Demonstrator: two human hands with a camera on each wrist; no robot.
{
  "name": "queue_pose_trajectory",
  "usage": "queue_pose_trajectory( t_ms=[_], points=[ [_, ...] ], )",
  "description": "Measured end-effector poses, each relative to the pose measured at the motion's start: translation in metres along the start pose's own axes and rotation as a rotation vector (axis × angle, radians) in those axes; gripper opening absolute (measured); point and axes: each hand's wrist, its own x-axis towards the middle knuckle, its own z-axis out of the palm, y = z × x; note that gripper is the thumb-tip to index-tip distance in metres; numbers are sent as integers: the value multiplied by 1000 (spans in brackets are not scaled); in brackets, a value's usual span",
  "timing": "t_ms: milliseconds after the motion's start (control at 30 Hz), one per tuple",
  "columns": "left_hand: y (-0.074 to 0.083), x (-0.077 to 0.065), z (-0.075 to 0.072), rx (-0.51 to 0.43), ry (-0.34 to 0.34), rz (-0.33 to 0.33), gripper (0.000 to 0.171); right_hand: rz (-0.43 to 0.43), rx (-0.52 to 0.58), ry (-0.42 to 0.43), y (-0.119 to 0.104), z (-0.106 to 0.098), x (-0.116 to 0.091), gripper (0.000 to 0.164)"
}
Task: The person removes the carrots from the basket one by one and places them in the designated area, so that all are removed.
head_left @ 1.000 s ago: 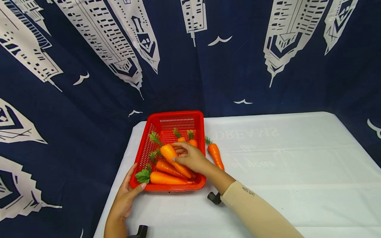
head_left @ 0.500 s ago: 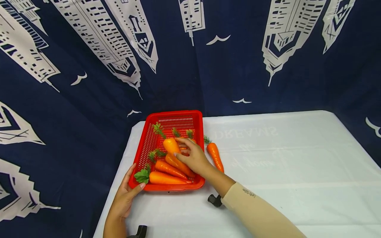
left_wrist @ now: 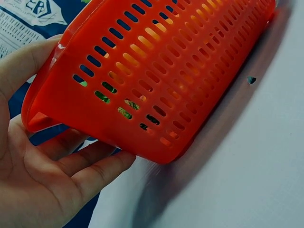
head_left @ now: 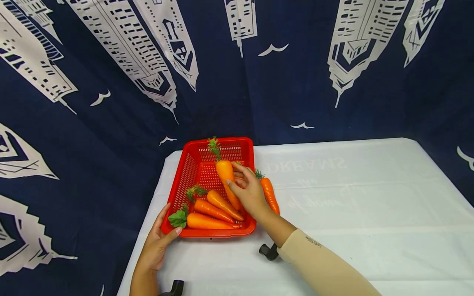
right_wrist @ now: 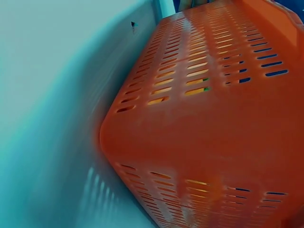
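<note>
My right hand pinches a light orange carrot by its side, over the right half of a red plastic basket. The carrot's green top points to the back of the basket. With the thumb over the rim and the fingers against the outer wall, my left hand holds the basket's near left corner. Inside, several carrots lie side by side at the near end, among them a bright orange carrot with a leafy top. More carrots behind my right hand are mostly hidden.
Outside the basket, on its right, a single carrot lies on the white tablecloth. A dark blue curtain with white buildings hangs behind the table. Black wrist-camera parts show near the right wrist.
My right hand has carried the light orange carrot to the right and away from me, turning its tip more toward me. The carrots beneath are uncovered. My left hand has stayed on the basket.
</note>
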Motion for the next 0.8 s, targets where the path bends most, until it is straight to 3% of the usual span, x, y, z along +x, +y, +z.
queue_pose_trajectory(
  t_ms=[333,800],
  points=[
    [0,0,-1,-5,-9,12,86,-64,21,46,0,-13,-2,54],
    [0,0,-1,-12,-19,15,86,-38,119,94,-13,-32,-4,54]
  ],
)
